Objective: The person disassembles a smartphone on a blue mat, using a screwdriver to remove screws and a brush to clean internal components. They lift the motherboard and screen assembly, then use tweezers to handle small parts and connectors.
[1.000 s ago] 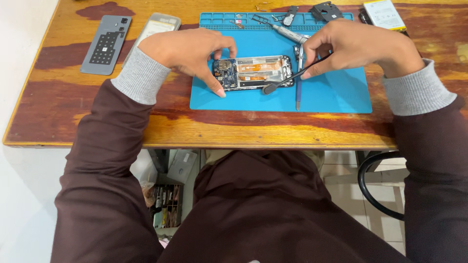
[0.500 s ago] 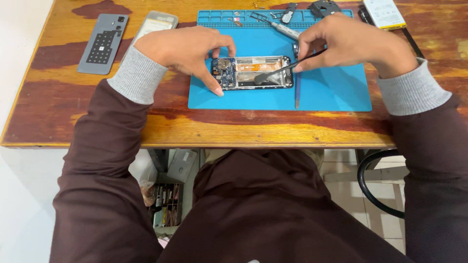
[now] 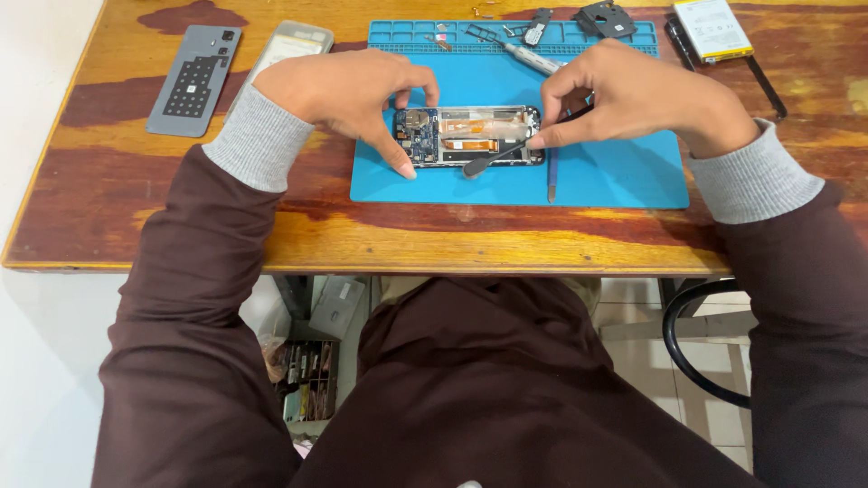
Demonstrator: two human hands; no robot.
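The opened phone lies flat on the blue work mat, internal boards and flex cables facing up, near the mat's middle. The left hand grips the phone's left end: thumb pressed at the lower corner, fingers curled over the upper edge. The right hand is closed in a pinch on a black spudger, whose flat tip rests at the phone's lower edge (the exact contact point is too small to confirm). A blue pen-shaped tool lies on the mat just beside the phone's right end. On the wooden table, a grey back cover sits well apart to the left.
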